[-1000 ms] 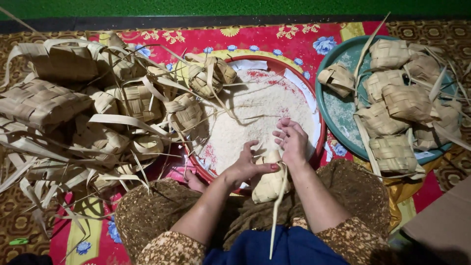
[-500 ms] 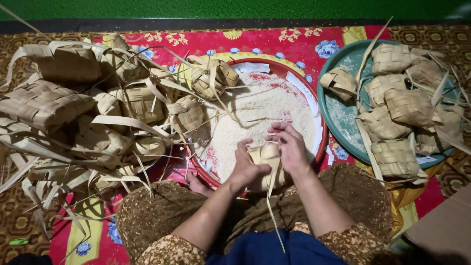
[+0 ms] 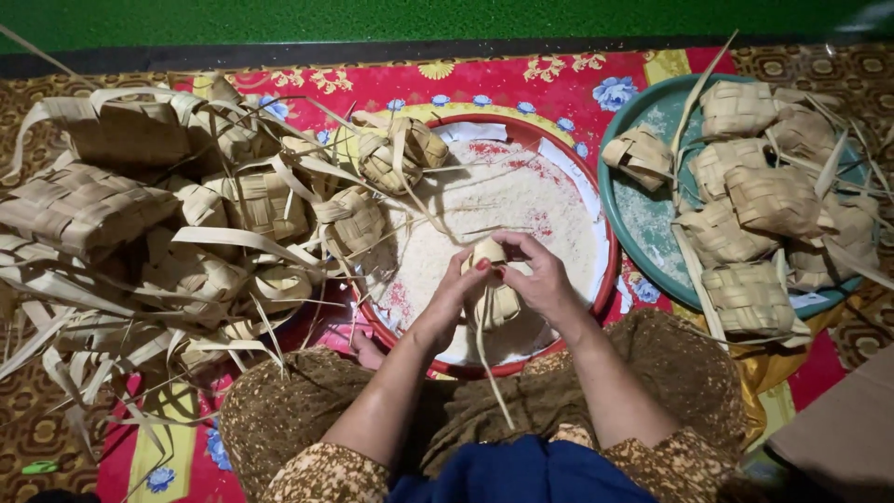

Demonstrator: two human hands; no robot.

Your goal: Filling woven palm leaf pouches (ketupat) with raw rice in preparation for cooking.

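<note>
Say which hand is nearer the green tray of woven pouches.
Right. The right hand holds the small pouch on the side toward the green tray; the left hand is farther off.

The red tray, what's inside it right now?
The red tray holds white rice and a woven leaf pouch at its far rim. The hands and their pouch cover the near part.

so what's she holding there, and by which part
A small woven palm-leaf pouch, held over the red tray of rice: left hand and right hand grip its sides.
</note>
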